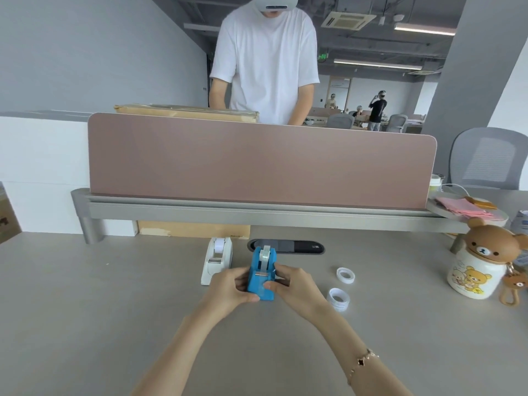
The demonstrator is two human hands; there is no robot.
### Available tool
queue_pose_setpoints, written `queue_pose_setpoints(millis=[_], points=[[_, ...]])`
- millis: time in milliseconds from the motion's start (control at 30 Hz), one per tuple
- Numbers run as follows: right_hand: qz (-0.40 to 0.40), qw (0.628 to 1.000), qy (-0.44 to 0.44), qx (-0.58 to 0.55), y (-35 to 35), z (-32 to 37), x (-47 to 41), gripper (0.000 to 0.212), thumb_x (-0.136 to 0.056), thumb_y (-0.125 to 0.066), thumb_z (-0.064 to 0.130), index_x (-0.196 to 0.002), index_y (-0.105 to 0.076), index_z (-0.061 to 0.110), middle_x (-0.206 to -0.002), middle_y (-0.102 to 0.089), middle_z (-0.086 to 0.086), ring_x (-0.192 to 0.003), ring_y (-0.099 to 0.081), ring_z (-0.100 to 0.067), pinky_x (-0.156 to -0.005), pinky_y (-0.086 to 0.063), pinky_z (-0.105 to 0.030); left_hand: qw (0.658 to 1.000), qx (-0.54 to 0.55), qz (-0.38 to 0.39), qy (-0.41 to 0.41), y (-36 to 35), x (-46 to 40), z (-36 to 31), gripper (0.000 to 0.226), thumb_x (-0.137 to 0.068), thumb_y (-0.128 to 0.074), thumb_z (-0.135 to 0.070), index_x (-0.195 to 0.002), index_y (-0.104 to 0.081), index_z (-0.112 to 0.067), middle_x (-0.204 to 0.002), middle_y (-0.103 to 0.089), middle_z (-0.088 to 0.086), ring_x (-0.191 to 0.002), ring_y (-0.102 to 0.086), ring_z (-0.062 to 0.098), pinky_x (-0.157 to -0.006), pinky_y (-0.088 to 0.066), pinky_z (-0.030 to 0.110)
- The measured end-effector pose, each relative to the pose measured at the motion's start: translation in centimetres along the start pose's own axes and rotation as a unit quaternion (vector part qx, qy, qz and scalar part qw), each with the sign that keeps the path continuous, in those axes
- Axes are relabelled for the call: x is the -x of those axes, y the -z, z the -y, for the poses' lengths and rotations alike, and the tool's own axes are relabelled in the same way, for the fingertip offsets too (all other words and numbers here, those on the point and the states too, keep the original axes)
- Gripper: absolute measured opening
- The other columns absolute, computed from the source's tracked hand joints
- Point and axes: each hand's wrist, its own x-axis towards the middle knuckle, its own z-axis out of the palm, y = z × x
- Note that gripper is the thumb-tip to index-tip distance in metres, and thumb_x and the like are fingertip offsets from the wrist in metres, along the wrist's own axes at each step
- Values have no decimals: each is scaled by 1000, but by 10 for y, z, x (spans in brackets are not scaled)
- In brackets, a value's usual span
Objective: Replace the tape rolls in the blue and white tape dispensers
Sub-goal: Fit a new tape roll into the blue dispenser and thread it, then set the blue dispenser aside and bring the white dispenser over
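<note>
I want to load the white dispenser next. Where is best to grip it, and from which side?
Probably grip the white dispenser across its two flat side walls at the low front, coming from above; the blue dispenser stands close on its right.

There is only one view, from the head of the person. It looks forward and down at the desk, close to both hands.

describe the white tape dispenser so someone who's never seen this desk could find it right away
Start at the pink divider screen and drop to the grey desk below. The white tape dispenser stands there untouched, left of the blue tape dispenser, which both hands grip.
</note>
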Motion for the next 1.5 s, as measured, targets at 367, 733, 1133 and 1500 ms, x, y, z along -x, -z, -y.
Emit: queue_pose_setpoints(millis=[367,733,1133,1500], points=[[-1,999,14,-50,-5,-20,-30,25,-90,-61,16,-114,-66,18,-110,-72,11,-99,-65,6,-84,-50,-12,998,10,-45,-37,-10,-17,20,54,-82,-68,-1,-128,-53,-27,-113,-67,-18,-102,-62,-11,-84,-46,3],[-76,991,31,-110,-20,-31,-21,33,-87,-66,13,-120,-65,20,-112,-71,13,-100,-61,15,-89,-47,-5,985,-72,-136,-78,-17,-3,13,48,-83,-61,-5,-130,-55,-18,-120,-60,-10,-100,-61,-4,-92,-47,8],[-61,990,-10,-130,-18,-27,-16,32,-88,-65,14,-120,-63,17,-113,-68,10,-91,-61,18,-78,-44,2,926,-51,-367,68,-3,-4,7,70,-75,-76,-23,-135,-42,-9,-130,-49,12,-121,-45,29,-89,-44,34],[-6,997,-39,66,-22,-11,15,46,-94,-50,26,-138,-42,14,-139,-47,-5,-125,-47,-21,-98,-35,-23,953,-20,-285,101,21,35,7,37,-68,-77,-19,-100,-58,-16,-98,-57,7,-88,-54,18,-52,-37,18]])
